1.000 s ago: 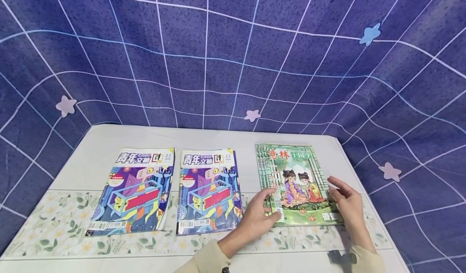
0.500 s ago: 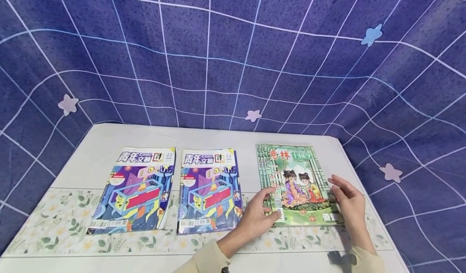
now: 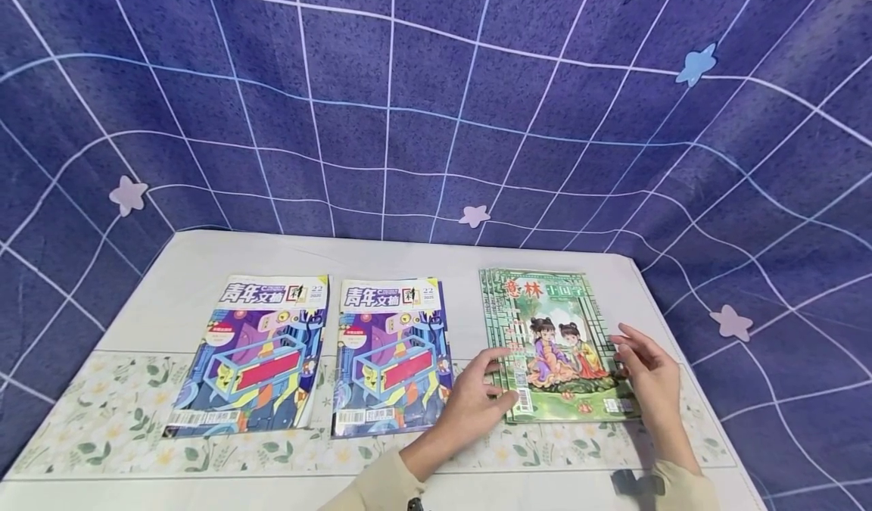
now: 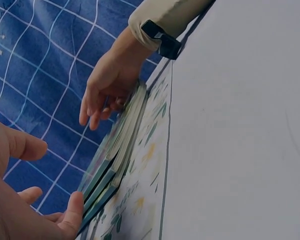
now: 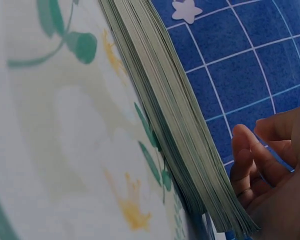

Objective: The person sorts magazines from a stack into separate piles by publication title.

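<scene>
A stack of several green magazines point(image 3: 562, 352) lies at the right of the table, its top cover showing two cartoon children. The lower copies stick out a little in steps on the left. My left hand point(image 3: 470, 397) is at the stack's left edge, fingers spread; in the left wrist view its fingertips touch or nearly touch the spines point(image 4: 101, 187). At the opposite edge is my right hand point(image 3: 654, 375), fingers loosely bent and holding nothing visible. The right wrist view shows the page edges point(image 5: 165, 110) beside that hand point(image 5: 275, 175); contact there is unclear.
Two purple-blue magazine piles lie to the left, one farther left point(image 3: 252, 367) and one in the middle point(image 3: 391, 371). A white table point(image 3: 436, 261) with a floral band point(image 3: 102, 420) bears everything. Blue gridded cloth point(image 3: 354, 140) hangs behind and at the sides.
My left hand has drawn slightly left, its thumb easing off the top cover's edge. The right hand has shifted slightly. The magazines stay practically in place.
</scene>
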Available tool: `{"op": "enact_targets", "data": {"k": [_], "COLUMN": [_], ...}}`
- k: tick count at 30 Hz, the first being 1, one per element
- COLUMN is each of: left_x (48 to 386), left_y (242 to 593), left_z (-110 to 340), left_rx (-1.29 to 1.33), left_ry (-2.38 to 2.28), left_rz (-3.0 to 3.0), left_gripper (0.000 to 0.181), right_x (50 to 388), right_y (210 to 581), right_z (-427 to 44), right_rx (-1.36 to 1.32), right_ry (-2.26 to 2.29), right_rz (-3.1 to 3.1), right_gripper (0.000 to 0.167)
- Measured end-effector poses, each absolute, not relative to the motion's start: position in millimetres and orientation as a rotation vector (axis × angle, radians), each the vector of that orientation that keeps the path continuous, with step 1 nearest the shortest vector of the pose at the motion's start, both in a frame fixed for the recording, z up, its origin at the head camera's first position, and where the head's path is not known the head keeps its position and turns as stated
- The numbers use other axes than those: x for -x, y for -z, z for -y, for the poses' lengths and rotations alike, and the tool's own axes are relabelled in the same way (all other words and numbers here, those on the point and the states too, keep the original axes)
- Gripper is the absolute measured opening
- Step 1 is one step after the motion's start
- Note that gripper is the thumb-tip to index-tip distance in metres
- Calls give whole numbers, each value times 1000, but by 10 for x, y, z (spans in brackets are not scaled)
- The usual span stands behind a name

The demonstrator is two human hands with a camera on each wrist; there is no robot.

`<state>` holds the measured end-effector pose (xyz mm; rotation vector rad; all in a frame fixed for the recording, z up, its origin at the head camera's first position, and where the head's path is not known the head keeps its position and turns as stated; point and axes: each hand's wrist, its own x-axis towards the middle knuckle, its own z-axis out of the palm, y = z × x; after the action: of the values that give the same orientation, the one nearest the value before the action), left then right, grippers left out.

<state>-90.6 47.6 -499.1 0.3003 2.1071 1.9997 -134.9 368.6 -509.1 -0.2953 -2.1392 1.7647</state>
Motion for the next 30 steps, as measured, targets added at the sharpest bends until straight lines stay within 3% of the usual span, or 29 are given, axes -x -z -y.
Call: {"op": "enact_targets", "data": {"k": [30], "left_x": [966], "left_y": [4999], "left_z": [-26], "left_rx": [-325], "left_ry": [-2050], "left_rz": [-2143], "left_gripper": [61], "right_x": [1245], "right_y": [4837], "right_z": [-3297], "right_rx": [61], "right_ry": [-1777], "right_rz": [2169], "right_gripper": [36]}}
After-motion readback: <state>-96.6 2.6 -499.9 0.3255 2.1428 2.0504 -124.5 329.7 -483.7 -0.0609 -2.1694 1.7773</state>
